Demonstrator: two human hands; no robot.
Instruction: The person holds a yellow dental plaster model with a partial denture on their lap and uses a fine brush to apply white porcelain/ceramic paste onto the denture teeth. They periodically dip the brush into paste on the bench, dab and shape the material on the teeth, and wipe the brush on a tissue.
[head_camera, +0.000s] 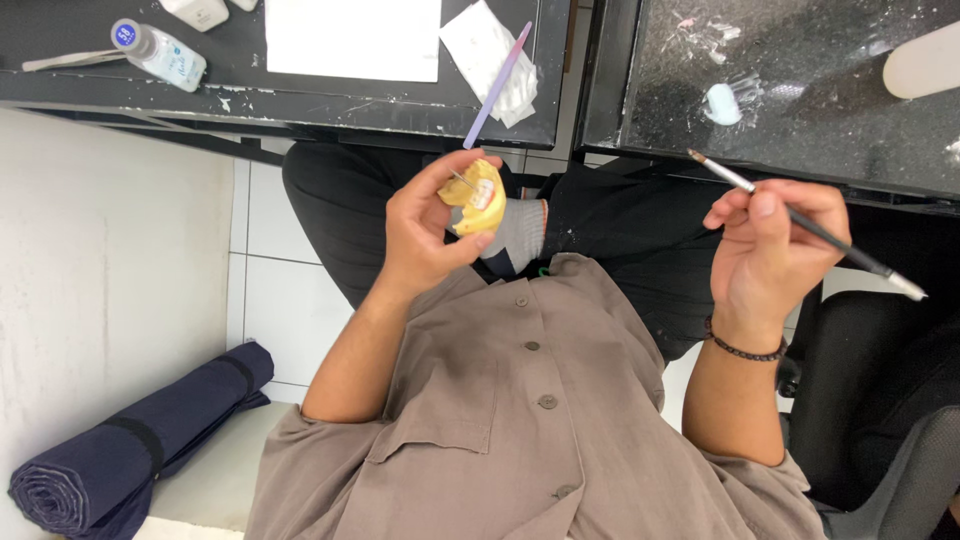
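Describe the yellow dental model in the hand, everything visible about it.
The yellow dental model is a small arch-shaped cast that looks like plaster or dental stone, matte and pale yellow. A whitish-pink patch sits on its face, and a thin metal pin or wire sticks out at its upper left. The left hand holds it above the lap, fingers curled over its top and thumb pressed under its lower edge. It is tilted, with its face turned toward the camera. Finer detail is too small to tell.
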